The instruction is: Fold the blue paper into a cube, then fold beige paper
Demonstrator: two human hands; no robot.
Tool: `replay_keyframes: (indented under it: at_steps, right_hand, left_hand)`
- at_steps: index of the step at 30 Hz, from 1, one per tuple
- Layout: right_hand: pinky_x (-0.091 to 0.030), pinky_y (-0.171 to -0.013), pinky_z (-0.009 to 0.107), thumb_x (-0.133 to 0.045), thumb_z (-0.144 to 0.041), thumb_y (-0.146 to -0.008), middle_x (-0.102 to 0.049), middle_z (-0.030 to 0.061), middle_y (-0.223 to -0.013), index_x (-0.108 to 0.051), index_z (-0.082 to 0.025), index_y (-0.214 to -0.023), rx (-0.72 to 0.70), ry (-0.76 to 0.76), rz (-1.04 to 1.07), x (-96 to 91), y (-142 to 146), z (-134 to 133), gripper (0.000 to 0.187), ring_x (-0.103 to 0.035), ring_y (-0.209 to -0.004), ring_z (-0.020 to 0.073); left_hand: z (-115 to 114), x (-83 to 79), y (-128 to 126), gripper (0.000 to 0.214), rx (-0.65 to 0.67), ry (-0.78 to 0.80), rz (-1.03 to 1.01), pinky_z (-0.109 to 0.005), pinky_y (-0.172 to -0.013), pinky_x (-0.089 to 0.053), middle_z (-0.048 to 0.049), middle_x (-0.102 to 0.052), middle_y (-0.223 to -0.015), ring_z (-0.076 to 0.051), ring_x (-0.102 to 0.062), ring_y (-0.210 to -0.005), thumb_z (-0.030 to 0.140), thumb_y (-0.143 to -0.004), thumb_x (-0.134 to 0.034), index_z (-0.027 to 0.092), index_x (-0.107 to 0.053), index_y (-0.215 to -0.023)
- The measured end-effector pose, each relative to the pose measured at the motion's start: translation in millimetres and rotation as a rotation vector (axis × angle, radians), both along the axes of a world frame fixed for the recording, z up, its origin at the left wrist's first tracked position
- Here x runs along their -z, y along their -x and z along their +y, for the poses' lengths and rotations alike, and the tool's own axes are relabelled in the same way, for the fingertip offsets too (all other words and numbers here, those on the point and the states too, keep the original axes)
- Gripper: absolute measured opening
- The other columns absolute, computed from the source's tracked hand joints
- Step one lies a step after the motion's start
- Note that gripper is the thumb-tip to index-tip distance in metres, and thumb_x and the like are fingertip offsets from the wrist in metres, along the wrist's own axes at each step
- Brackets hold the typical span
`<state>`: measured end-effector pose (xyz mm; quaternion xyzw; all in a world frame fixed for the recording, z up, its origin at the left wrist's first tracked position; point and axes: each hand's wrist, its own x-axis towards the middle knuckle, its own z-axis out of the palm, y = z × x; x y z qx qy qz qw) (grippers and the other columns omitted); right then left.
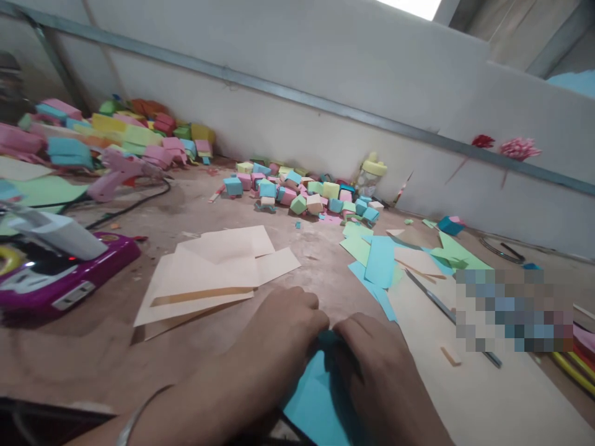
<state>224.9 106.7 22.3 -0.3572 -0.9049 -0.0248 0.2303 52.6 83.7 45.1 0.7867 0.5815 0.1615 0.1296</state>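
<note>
A sheet of blue paper (316, 393) lies at the near edge of the table between my hands. My left hand (290, 328) is closed on its far edge, fingers bent inward, with a bangle on the wrist. Close beside it, my right hand (372, 353) grips the same edge, which looks bent up between the fingertips. The hands hide much of the sheet's far part. Left of them lie stacked cream paper pieces (209, 266), and to the right blue and green paper scraps (381, 260) are spread about.
Small coloured paper boxes (290, 192) crowd along the wall, larger ones (116, 130) at the back left. A pink glue gun (116, 173) and a purple power strip (93, 272) are on the left. A metal tool (432, 297) lies on a big cream sheet (493, 396).
</note>
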Motion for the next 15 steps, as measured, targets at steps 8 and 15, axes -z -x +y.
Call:
replay_keyframes:
  at_steps: [8, 15]
  right_hand:
    - [-0.024, -0.052, 0.027, -0.043, -0.007, -0.076, -0.056, 0.0006, -0.058, -0.046, -0.02, -0.059, 0.066, -0.02, 0.03, -0.7, 8.5, 0.7, 0.022, -0.048, -0.055, 0.0159]
    - [-0.021, -0.051, 0.027, -0.043, -0.009, -0.077, -0.052, 0.0007, -0.055, -0.047, -0.02, -0.057, 0.062, -0.049, 0.055, -2.4, 10.6, -0.9, 0.022, -0.044, -0.051, 0.0149]
  left_hand:
    - [-11.0, -17.0, 15.7, 0.025, -0.037, -0.06, -0.047, -0.025, -0.058, -0.038, 0.0021, -0.059, -0.067, -0.014, -0.053, -0.063, 0.009, -0.08, -0.045, 0.022, -0.058, -0.062]
    - [-12.6, -24.9, 10.7, 0.016, 0.026, -0.053, -0.076, -0.024, -0.061, -0.041, 0.0033, -0.055, -0.066, -0.013, -0.053, -0.065, 0.011, -0.077, -0.055, 0.022, -0.06, -0.066]
